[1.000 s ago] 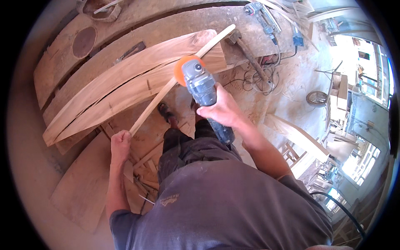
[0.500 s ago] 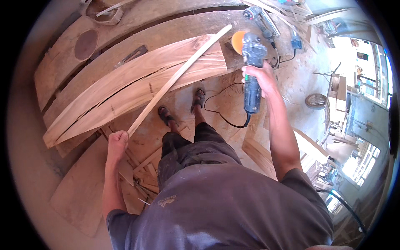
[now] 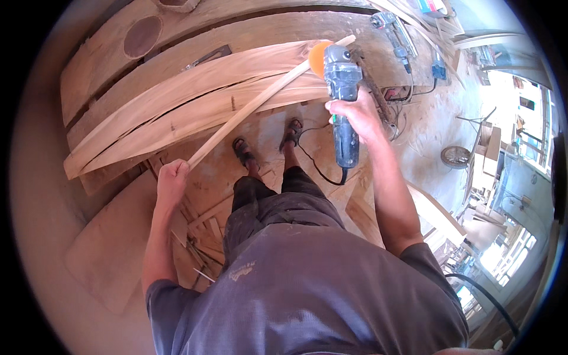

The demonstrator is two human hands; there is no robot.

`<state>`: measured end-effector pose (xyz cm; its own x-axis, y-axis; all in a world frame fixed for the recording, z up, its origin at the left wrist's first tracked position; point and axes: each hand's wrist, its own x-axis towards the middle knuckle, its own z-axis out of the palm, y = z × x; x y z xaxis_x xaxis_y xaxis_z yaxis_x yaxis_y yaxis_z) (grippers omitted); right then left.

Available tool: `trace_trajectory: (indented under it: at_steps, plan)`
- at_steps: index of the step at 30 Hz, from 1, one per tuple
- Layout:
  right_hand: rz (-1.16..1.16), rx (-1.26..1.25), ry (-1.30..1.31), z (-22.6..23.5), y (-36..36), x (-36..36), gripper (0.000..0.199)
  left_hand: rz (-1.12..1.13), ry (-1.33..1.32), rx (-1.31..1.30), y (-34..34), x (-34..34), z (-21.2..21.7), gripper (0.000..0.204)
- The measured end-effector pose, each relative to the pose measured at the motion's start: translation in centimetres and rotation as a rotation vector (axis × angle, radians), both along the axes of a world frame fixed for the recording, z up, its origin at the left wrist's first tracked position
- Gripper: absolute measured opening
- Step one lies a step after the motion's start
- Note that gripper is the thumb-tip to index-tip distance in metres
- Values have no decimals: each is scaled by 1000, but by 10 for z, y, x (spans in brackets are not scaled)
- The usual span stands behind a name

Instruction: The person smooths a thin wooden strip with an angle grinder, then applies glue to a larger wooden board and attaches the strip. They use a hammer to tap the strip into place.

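Observation:
My left hand (image 3: 172, 178) is closed round the near end of a long, thin wooden strip (image 3: 251, 108). The strip slants away to the right across a wide, cracked wooden slab (image 3: 139, 116) lying on the workbench. Wrapped round the body of a black and blue-grey angle grinder (image 3: 345, 118) is my right hand (image 3: 359, 113). The grinder's orange disc (image 3: 318, 58) is over the far part of the strip; whether it touches the wood I cannot tell. Its cord hangs from the lower end of the body.
The workbench (image 3: 266, 28) is made of thick planks with gaps between. A hand plane (image 3: 208, 57) lies beyond the slab. Another power tool (image 3: 391, 35) rests at the far right. Loose boards (image 3: 204, 222) lie by my legs, and a spoked wheel (image 3: 455, 156) stands at right.
My right hand has brought the grinder left, so its disc now overlaps the strip. The strip lies at a flatter slant, still in my left hand. The whole view has shifted slightly.

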<state>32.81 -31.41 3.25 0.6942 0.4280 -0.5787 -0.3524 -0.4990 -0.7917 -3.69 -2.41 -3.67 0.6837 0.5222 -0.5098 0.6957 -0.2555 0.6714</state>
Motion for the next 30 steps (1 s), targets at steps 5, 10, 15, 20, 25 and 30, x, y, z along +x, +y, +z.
trace_trajectory:
  at_steps: [5, 10, 15, 20, 25, 30]
  plan:
    - [208, -58, -74, -12, 12, -43, 47, -19, 5, 9, 0, 2, 1, 30]
    - [343, -249, -173, 8, 42, -94, 73, -90, 46, 37, 6, 4, 5, 30]
    - [284, -196, -175, 0, 40, -92, 67, -79, 24, -12, 8, 7, 10, 30]
    - [68, -40, -110, -7, 27, -35, 44, -54, -31, -29, 6, 6, 5, 32]
    - [216, -140, -47, 0, 31, -51, 46, -18, 4, -105, 7, 5, -1, 32]
    - [426, -329, -90, 21, 58, -110, 83, 5, 71, -173, 9, 3, -3, 32]
